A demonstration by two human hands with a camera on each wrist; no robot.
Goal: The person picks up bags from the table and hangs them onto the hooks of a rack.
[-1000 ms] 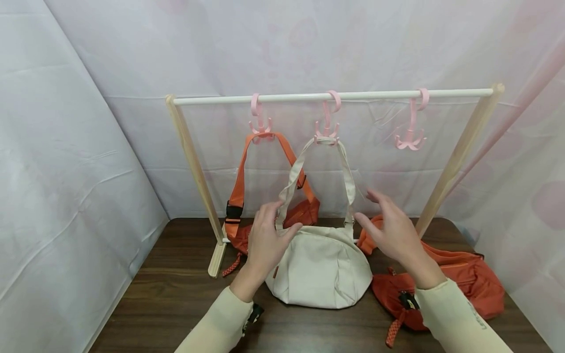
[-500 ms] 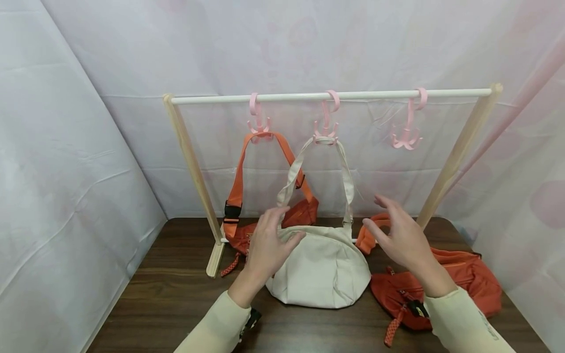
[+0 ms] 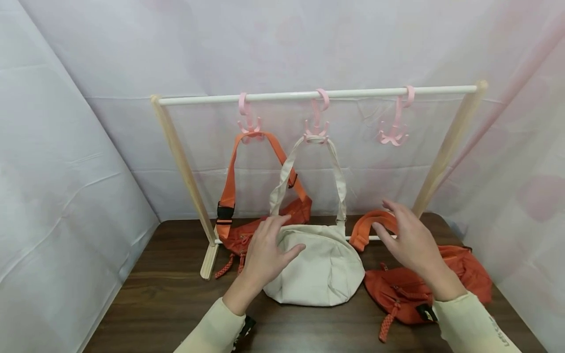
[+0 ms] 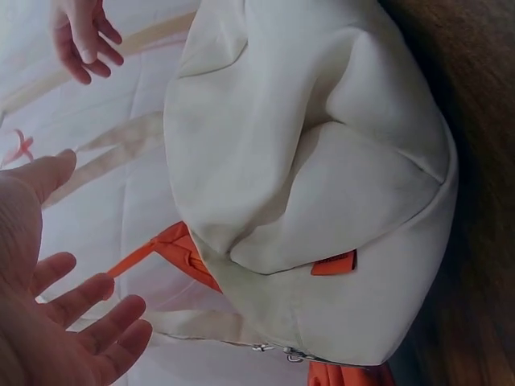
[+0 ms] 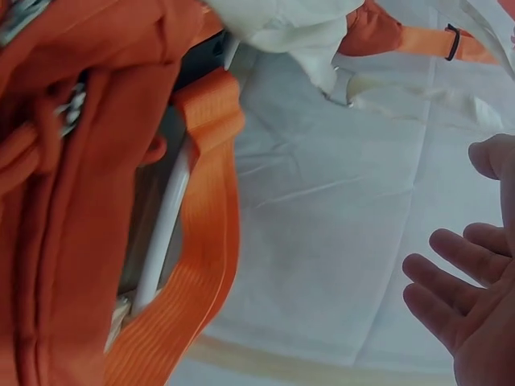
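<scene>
A cream shoulder bag [image 3: 320, 269] hangs by its strap from the middle pink hook [image 3: 316, 130], its body low at the tabletop. My left hand [image 3: 267, 252] is in front of the bag's left side, thumb and fingers spread, holding nothing; in the left wrist view the hand [image 4: 56, 314] is apart from the cloth. To the right of the bag, my right hand [image 3: 412, 242] is held in the air with fingers spread, above a red-orange waist bag [image 3: 468, 269] lying on the table. The right wrist view shows that bag's orange strap [image 5: 213, 217] apart from the fingers.
Another red-orange bag [image 3: 302, 211] hangs by its strap from the left pink hook [image 3: 250, 128], partly behind the cream bag. The right pink hook [image 3: 394, 135] bears nothing. All three hooks are on the white rail [image 3: 282, 97] of a wooden-legged rack on the dark table [image 3: 145, 289].
My right hand has moved rightward and slightly down, away from the cream strap. My left hand has lowered a little. The head view has shifted slightly, and the bags stay in place.
</scene>
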